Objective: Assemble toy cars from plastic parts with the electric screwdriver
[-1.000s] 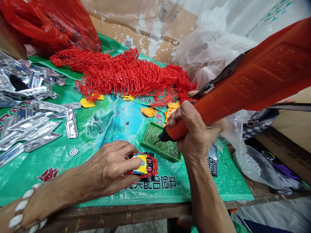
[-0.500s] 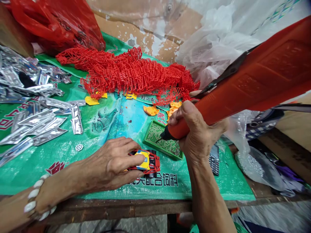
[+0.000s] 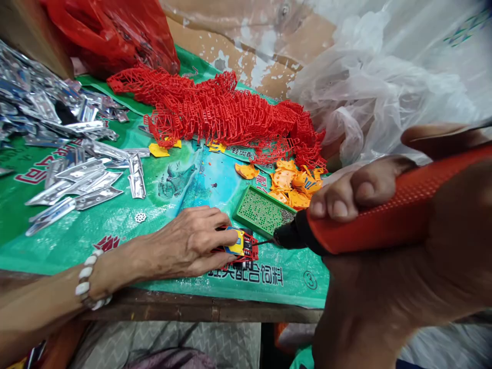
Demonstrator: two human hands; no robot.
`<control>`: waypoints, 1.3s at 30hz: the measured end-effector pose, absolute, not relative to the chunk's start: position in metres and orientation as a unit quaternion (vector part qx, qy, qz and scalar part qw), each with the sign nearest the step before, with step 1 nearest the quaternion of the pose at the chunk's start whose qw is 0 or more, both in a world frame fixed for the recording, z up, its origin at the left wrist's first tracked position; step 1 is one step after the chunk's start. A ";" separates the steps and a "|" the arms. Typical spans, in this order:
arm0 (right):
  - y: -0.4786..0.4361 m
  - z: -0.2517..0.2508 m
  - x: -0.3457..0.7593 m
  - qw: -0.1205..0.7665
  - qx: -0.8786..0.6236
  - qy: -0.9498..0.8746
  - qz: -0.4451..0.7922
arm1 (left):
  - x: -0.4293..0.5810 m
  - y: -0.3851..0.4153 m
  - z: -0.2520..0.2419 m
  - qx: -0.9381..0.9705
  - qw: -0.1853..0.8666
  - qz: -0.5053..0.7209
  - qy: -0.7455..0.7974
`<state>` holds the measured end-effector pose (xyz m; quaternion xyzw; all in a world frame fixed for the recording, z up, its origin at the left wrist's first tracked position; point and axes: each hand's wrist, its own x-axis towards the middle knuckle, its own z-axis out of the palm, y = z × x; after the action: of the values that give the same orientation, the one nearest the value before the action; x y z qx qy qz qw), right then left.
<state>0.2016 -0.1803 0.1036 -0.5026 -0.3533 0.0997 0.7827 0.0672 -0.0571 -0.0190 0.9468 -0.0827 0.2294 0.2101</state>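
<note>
My left hand (image 3: 196, 241) is closed around a small toy car (image 3: 240, 242) with a yellow panel and red frame, pressing it against the green sheet. In my right hand (image 3: 369, 195) is a red electric screwdriver (image 3: 378, 220), tilted nearly level. Its thin bit points left and meets, or almost meets, the car's red frame end; exact contact is hard to make out. Just behind the bit lies a green tray (image 3: 255, 210) full of small holes, with loose screws gathered at its right end. My left fingers hide part of the car.
Red plastic frames (image 3: 230, 118) are heaped along the back. Orange pieces (image 3: 295, 182) lie behind the tray. Silver parts (image 3: 88, 179) cover the left, near a small white wheel-like piece (image 3: 140, 218). A red bag (image 3: 115, 36) and clear plastic (image 3: 369, 97) stand behind. The wooden edge (image 3: 215, 309) runs in front.
My right hand has swung the screwdriver from above the screw tray down to the car, bringing it from steep to nearly level. My left hand keeps hold of the car.
</note>
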 end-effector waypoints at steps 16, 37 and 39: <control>-0.179 0.101 0.196 0.775 -0.526 -0.327 0.129 | 0.068 -0.055 -0.016 0.948 0.212 0.219 -0.094; -0.176 0.101 0.194 0.781 -0.518 -0.327 0.122 | 0.069 -0.056 -0.011 0.951 0.212 0.204 -0.093; -0.175 0.101 0.195 0.779 -0.518 -0.329 0.126 | 0.069 -0.056 -0.011 0.951 0.212 0.204 -0.093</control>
<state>0.1948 -0.1755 0.1005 -0.5184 -0.3295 0.1256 0.7791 0.0690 -0.0561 -0.0108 0.9512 -0.0927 0.2040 0.2121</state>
